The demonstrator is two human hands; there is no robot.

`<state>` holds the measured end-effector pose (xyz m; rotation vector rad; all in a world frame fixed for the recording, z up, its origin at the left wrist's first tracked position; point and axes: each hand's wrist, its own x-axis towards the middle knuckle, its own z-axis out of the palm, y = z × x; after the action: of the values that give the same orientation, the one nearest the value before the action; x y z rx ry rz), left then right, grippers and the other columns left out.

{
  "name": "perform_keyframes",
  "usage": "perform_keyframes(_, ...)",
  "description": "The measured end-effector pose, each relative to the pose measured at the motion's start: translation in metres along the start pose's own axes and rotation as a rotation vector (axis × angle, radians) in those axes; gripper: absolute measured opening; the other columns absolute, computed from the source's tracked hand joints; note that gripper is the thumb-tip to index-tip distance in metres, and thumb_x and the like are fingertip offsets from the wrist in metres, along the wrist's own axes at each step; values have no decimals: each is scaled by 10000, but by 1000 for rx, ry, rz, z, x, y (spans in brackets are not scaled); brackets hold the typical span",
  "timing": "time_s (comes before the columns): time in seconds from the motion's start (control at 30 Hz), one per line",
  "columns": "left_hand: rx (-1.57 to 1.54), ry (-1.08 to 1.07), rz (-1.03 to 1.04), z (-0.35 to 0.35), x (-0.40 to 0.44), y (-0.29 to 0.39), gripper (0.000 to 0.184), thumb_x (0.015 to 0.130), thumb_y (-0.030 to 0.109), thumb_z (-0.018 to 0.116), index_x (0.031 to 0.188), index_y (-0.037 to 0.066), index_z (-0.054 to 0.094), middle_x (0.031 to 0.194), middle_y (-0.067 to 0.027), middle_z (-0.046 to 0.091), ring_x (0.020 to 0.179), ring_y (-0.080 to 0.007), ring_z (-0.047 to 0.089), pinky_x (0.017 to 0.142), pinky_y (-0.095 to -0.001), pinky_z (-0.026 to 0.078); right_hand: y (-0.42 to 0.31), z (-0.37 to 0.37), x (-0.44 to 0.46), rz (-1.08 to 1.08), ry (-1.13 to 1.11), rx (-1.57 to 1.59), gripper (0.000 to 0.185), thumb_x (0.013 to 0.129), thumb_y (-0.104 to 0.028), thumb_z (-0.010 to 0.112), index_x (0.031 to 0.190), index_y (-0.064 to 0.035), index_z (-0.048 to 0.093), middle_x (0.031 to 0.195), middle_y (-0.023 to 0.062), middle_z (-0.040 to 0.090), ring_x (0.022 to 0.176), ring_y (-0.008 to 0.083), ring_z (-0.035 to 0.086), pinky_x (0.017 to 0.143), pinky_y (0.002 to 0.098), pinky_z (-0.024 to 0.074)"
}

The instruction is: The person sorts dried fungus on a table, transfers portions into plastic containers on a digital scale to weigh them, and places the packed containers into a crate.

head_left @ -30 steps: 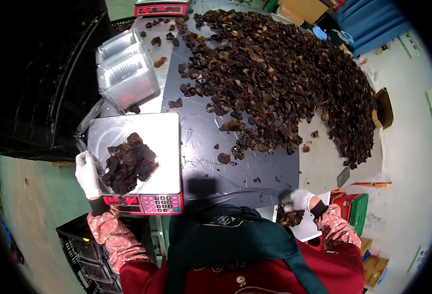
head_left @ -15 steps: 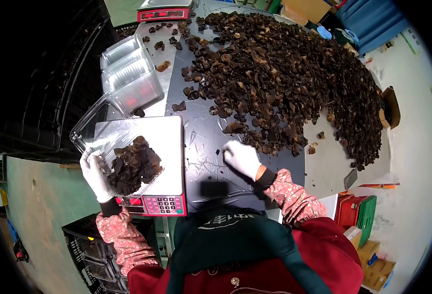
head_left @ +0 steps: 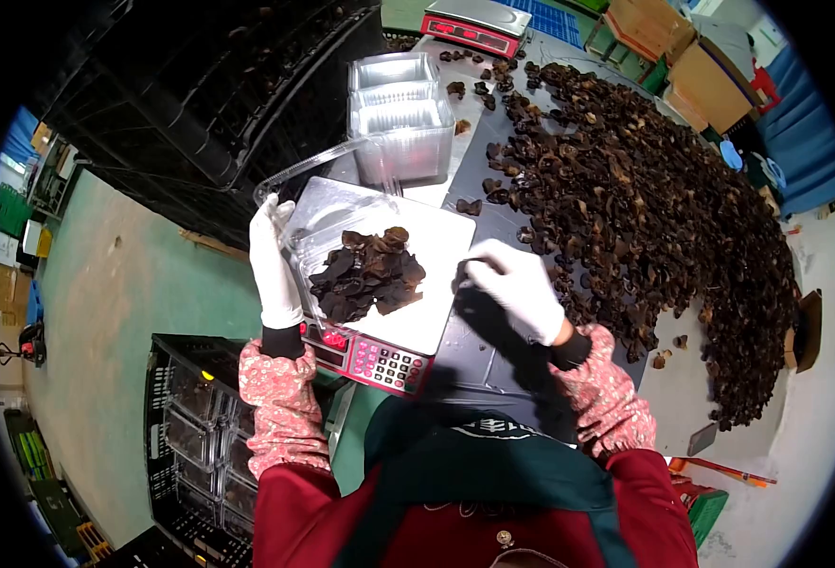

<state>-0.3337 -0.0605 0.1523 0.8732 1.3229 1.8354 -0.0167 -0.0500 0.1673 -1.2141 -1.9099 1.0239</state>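
An open clear plastic clamshell box [head_left: 315,167] sits on the white plate of a red weighing scale [head_left: 448,225]. Dark brown wood ear mushrooms [head_left: 365,275] are heaped in its base. My left hand [head_left: 274,260], in a white glove, is closed on the box's left side by the raised lid. To the right of the scale, my gloved right hand [head_left: 514,289] hovers over the grey table with fingers curled together. Whatever its fingertips may hold is hidden. A wide pile of wood ear mushrooms [head_left: 654,189] spreads beyond that hand.
Nested clear plastic boxes [head_left: 403,147] stand behind the scale. A second red scale [head_left: 474,28] is at the far end. Black crates [head_left: 200,114] rise on the left, and a black crate of filled boxes [head_left: 190,426] stands below. Cardboard boxes [head_left: 711,85] sit far right.
My view has swung left, shifting the scene rightward. My right hand has lifted from the table and come closer to the scale. My left hand still holds the box.
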Motion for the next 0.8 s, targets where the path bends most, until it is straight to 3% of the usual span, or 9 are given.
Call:
perform_keyframes(0.03,17,-11,33,2,-1,4,523,1048,452,396,1372,56,504,1303,-121,569,1229,-225,509,1070,-403,365,-10,14,11,-71,-39,-58,232,873,-270,641,999,-82,690,875,98,714,809,248,717,716,343,557)
perform_keyframes(0.17,25,-40,80,3,-7,15,509,1060,436,374,1352,44,515,1285,-113,579,1205,-210,529,1065,-387,386,-17,62,45,-212,-39,-150,291,859,-270,640,1093,-99,675,874,114,662,803,285,656,713,378,528)
perform_keyframes(0.3,-15,-101,152,-3,-19,18,535,1068,447,338,1318,14,530,1264,-111,596,1173,-195,552,1058,-362,395,-21,46,52,-186,-80,-4,340,852,-218,675,1162,-80,677,869,44,654,804,137,641,694,297,505)
perform_keyframes(0.37,100,-137,242,-15,-28,19,587,1055,511,306,1246,20,564,1271,-97,594,1164,-179,556,1016,-345,421,-40,23,30,116,-27,297,284,943,-159,630,1183,-12,665,944,11,657,814,85,586,727,233,485)
perform_keyframes(0.43,54,-155,210,-17,-51,33,502,1076,439,307,1221,46,583,1263,-79,593,1070,-134,580,902,-299,464,-37,-10,10,323,-65,606,202,934,-146,633,1061,7,669,850,15,620,674,66,550,602,211,455)
perform_keyframes(0.5,-20,-84,-184,-25,-71,32,270,1039,159,394,1200,67,590,1244,-47,584,890,-78,561,780,-268,467,-23,-10,-7,307,33,677,182,934,-135,625,1048,2,664,833,19,629,663,63,562,573,211,446)
perform_keyframes(0.6,419,-8,145,-17,-100,13,275,1018,110,453,1251,18,567,1278,-98,571,1220,-199,511,1091,-338,349,-8,18,-27,362,-96,689,238,912,-115,657,1114,6,627,873,47,657,700,86,603,617,220,470)
perform_keyframes(0.7,598,-69,323,-15,-98,15,311,1022,111,447,1298,-8,529,1300,-105,573,1248,-216,506,1101,-342,342,-25,65,-21,106,-74,344,339,882,-177,710,1187,-52,631,837,38,658,703,90,604,633,256,493)
perform_keyframes(0.8,372,-70,220,-11,-86,20,265,1014,111,463,1220,1,589,1287,-114,578,1223,-222,522,1076,-341,365,-19,95,1,-396,124,-152,357,824,-220,761,1113,-39,658,1026,125,682,938,273,662,837,363,513)
